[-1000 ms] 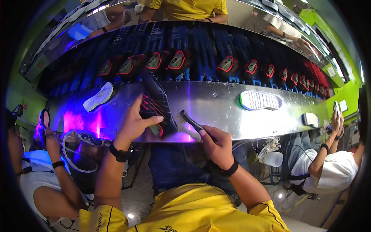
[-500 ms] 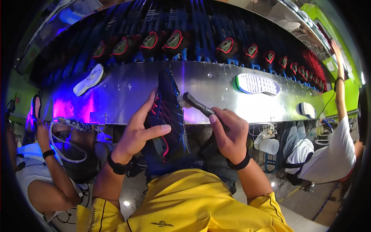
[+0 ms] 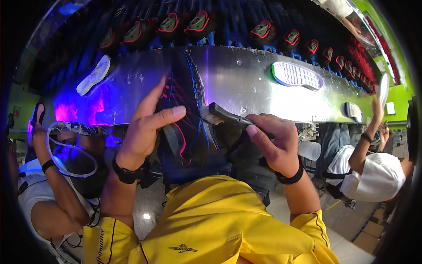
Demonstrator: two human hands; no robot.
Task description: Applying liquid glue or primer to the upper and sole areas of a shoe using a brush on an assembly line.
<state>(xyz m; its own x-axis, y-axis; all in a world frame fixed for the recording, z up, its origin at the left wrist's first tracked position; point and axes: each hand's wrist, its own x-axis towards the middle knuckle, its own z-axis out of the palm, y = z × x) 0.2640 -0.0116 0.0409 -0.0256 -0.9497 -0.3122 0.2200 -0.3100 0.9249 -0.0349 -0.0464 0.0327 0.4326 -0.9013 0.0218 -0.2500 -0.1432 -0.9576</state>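
My left hand (image 3: 154,121) is wrapped round a black shoe upper (image 3: 193,94) with red and blue lines, thumb lying across its top. The shoe stretches from over the metal bench down toward my lap. In my right hand (image 3: 279,141) is a brush (image 3: 231,118) with a dark handle, pinched between thumb and fingers. Its pale bristles touch the shoe's lower right edge, where a greyish band runs along the side. My left fingertips are mostly hidden behind the shoe.
On the metal bench (image 3: 154,66) lie a white sole (image 3: 93,75) at left, a white-and-green sole (image 3: 297,75) at right and a smaller sole (image 3: 352,111) farther right. Black-and-red shoes (image 3: 200,22) line the rack behind. Co-workers sit at both sides; a white hose (image 3: 72,174) loops at left.
The brush has moved along the shoe's edge toward its near end. The whole view has shifted, with the bench higher in it. The right co-worker's raised arm has come down.
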